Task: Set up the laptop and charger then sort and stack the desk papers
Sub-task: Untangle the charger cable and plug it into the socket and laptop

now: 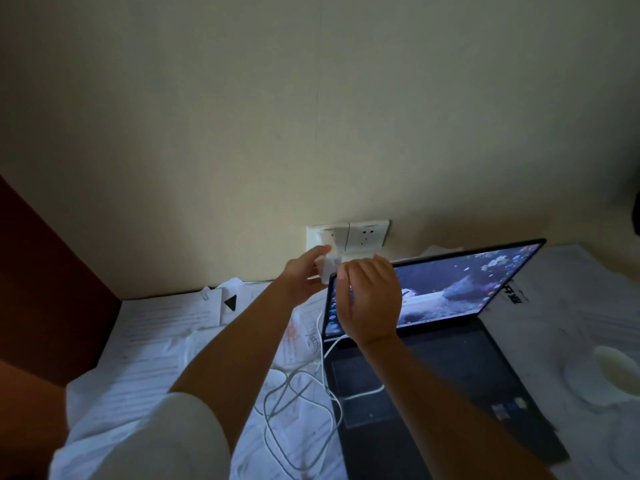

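Observation:
A dark laptop stands open on the desk with its screen lit. My left hand grips a white charger block just below the wall socket plate. Beside it, my right hand is raised in front of the screen's left edge, fingers curled near the charger; whether it touches the block is unclear. The white charger cable lies in loops over loose papers left of the laptop, and one strand crosses the keyboard.
A brown wooden panel bounds the desk on the left. A black binder clip sits on papers at the back. A white cup on a saucer stands at the right. More papers lie behind and right of the laptop.

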`<state>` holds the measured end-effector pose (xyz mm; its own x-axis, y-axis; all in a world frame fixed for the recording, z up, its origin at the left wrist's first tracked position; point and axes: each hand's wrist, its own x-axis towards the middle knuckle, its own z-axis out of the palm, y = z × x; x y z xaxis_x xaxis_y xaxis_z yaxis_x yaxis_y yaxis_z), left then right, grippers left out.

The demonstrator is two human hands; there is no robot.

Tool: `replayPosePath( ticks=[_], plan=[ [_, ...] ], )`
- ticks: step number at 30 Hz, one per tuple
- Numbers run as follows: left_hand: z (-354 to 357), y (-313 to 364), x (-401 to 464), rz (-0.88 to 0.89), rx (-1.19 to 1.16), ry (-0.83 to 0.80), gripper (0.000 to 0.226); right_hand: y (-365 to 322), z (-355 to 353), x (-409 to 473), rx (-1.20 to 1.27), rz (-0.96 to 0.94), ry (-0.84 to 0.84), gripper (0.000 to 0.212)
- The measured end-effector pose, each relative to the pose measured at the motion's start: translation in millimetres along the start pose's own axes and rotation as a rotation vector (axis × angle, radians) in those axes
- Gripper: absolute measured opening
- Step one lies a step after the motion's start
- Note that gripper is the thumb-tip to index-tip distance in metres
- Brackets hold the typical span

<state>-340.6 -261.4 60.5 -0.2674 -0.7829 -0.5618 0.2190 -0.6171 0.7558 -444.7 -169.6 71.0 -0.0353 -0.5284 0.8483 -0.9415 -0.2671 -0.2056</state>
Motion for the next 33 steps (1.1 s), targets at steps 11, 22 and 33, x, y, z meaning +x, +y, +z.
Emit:
replayPosePath(
  ticks=[11,22,33],
  plan=[
    [6,-2,12,-0.013,0.039,-0.026,0.02,6,-3,-1,0.015,-0.039,0.03,0.035],
    [14,-3,18,-0.1,0.028,-0.009,0.018,5,2,0,0.017,-0.009,0.028,0.035],
    [22,-4,35,-0.022,0.083,0.075,0.042,4,7,5,0.021,0.002,0.046,0.027]
  ],
)
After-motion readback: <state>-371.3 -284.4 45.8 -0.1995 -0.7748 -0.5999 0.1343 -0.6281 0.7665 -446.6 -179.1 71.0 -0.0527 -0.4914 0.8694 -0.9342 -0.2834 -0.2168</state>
